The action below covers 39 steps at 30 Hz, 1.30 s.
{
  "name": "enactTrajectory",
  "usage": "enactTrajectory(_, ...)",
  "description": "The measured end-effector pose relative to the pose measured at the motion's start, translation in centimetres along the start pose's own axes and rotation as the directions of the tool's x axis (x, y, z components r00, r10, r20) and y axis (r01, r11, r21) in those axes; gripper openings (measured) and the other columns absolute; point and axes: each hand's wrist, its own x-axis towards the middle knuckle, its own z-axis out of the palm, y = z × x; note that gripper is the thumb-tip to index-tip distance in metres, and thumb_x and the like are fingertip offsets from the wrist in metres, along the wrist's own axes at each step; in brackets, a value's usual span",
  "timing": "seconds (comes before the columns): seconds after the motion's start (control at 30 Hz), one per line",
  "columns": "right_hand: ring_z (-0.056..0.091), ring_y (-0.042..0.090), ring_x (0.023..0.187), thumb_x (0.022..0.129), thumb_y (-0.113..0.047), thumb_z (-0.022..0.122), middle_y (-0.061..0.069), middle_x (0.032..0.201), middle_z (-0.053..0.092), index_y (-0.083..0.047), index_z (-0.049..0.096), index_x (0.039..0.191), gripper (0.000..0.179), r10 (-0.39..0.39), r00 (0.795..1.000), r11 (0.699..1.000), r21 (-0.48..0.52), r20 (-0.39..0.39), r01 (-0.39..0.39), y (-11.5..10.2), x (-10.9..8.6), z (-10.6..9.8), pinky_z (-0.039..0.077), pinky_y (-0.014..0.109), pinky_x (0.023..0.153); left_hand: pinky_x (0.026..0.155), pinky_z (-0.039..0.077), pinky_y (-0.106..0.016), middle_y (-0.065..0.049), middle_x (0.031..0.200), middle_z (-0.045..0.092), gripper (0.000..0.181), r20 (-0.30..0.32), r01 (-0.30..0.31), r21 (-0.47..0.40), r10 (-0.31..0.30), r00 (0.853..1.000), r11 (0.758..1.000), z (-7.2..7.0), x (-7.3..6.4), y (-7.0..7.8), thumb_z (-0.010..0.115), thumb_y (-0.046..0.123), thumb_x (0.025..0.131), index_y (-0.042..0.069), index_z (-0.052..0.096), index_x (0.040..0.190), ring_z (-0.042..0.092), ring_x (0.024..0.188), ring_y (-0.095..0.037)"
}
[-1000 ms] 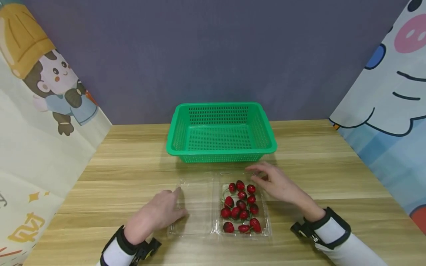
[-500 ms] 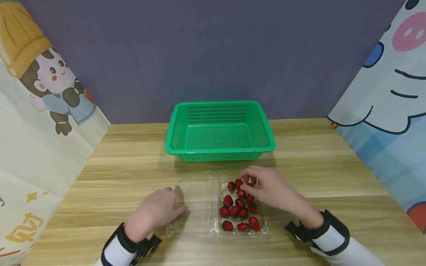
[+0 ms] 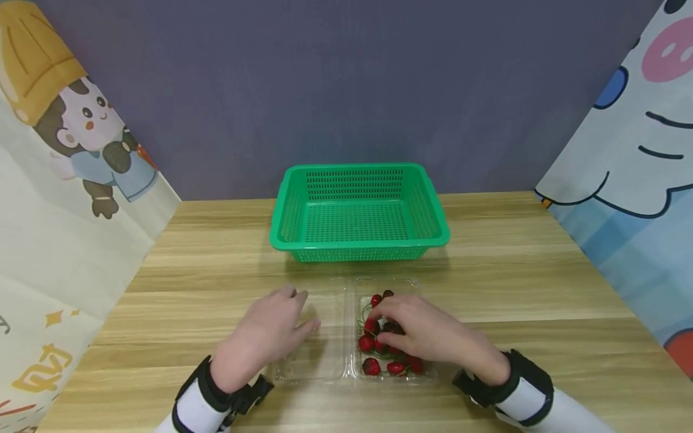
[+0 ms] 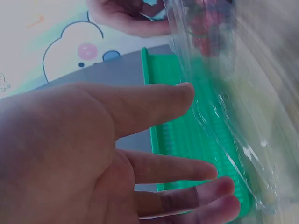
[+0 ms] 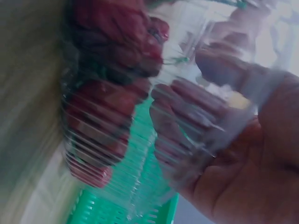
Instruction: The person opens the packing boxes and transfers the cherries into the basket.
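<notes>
Dark red cherries (image 3: 371,366) with green stems lie in the right half of a clear plastic clamshell box (image 3: 346,337), whose lid (image 3: 327,358) is laid flat to the left. My right hand (image 3: 425,328) reaches down over the cherries from the right, its fingers loosely bent and covering part of them. Seen through the box wall in the right wrist view, thumb and fingers stand apart above the cherries (image 5: 100,116), with none visible between them. Over the lid's left side is my left hand (image 3: 265,331), fingers extended; the left wrist view shows its palm holding nothing.
A green plastic basket (image 3: 360,245) with perforated walls stands behind the box, near the table's back edge. The wooden table (image 3: 503,258) meets a dark backdrop (image 3: 357,84), with printed cartoon sheets to the left and right.
My right hand has moved left and toward me, from the box's right back edge to over the cherries. The left hand has shifted slightly right over the lid.
</notes>
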Motion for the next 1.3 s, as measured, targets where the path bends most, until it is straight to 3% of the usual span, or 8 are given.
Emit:
enactTrajectory(0.23,0.058,0.012,0.105,0.094,-0.028,0.069,-0.006,0.113,0.062,-0.014,0.066,0.121,0.031,0.042,0.999,0.998,-0.039,0.030,-0.041,-0.3,0.2,0.6,0.046,0.031,0.087,0.090,0.047,-0.040,-0.014,0.115,0.059,0.057,-0.020,-0.041,-0.007,0.041,0.999,0.999,0.0,0.3,1.0,0.067,0.043,0.092,-0.003,0.061,0.126,0.059,0.106,-0.028)
enactTrajectory(0.5,0.057,0.013,0.105,0.093,-0.027,0.071,-0.004,0.115,0.061,-0.013,0.066,0.123,0.033,0.030,0.999,0.998,-0.059,0.014,-0.029,-0.3,0.3,1.3,0.046,0.030,0.086,0.089,0.047,-0.039,-0.013,0.115,0.059,0.057,-0.032,-0.070,-0.005,0.069,0.997,0.998,0.4,0.4,1.5,0.067,0.041,0.092,-0.003,0.060,0.127,0.058,0.106,-0.027)
enactTrajectory(0.77,0.055,0.008,0.097,0.091,-0.028,0.073,-0.007,0.107,0.060,-0.015,0.069,0.118,0.030,-0.002,1.000,0.997,-0.072,-0.022,0.001,-0.1,0.6,2.0,0.046,0.024,0.080,0.080,0.049,-0.032,-0.006,0.103,0.058,0.054,-0.063,-0.110,0.021,0.111,0.992,0.994,0.4,0.5,1.8,0.069,0.039,0.091,-0.002,0.063,0.125,0.058,0.093,-0.019)
enactTrajectory(1.0,0.054,0.007,0.095,0.090,-0.029,0.073,-0.008,0.104,0.058,-0.013,0.067,0.120,0.034,-0.007,0.999,0.997,-0.079,-0.034,0.004,-0.1,1.0,2.3,0.045,0.023,0.079,0.077,0.047,-0.029,0.000,0.097,0.056,0.052,-0.105,-0.195,0.038,0.198,0.974,0.980,0.6,0.7,2.0,0.069,0.041,0.090,0.001,0.065,0.123,0.055,0.087,-0.014)
enactTrajectory(1.3,0.055,0.009,0.093,0.092,-0.025,0.071,-0.010,0.101,0.057,-0.017,0.070,0.109,0.019,-0.028,0.999,0.999,-0.022,-0.038,0.027,0.3,1.3,2.4,0.045,0.022,0.079,0.081,0.047,-0.028,0.000,0.104,0.056,0.049,-0.132,-0.306,0.026,0.307,0.943,0.952,0.9,0.9,2.8,0.067,0.041,0.092,0.004,0.065,0.123,0.056,0.093,-0.014)
